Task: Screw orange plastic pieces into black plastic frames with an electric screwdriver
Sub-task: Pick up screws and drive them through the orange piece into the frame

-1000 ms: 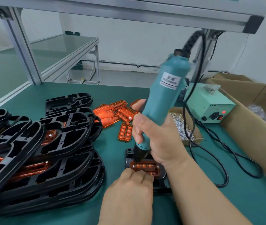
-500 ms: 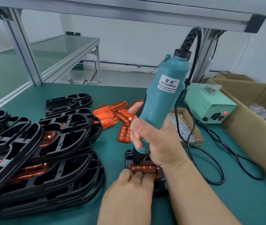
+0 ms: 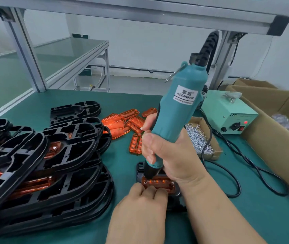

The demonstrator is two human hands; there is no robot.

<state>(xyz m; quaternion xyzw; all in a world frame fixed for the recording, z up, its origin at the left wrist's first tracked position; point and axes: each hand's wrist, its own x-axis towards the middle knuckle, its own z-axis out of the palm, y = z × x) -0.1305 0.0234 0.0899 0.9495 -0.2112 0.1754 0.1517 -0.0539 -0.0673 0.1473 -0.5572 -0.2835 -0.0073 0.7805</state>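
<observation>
Nearest me, the left hand curls its fingers onto the orange piece, apparently pinching its near edge. The piece sits in the black frame. Just behind, the right hand grips the electric screwdriver, tip down on that piece. Spare orange pieces lie beyond.

Single head-worn wide-angle view, looking forward and down from the person's own position onto the green bench. Left hand, right hand, screwdriver and orange piece lie close under the lens, lower centre. Frame post and far wall occupy the upper field.
</observation>
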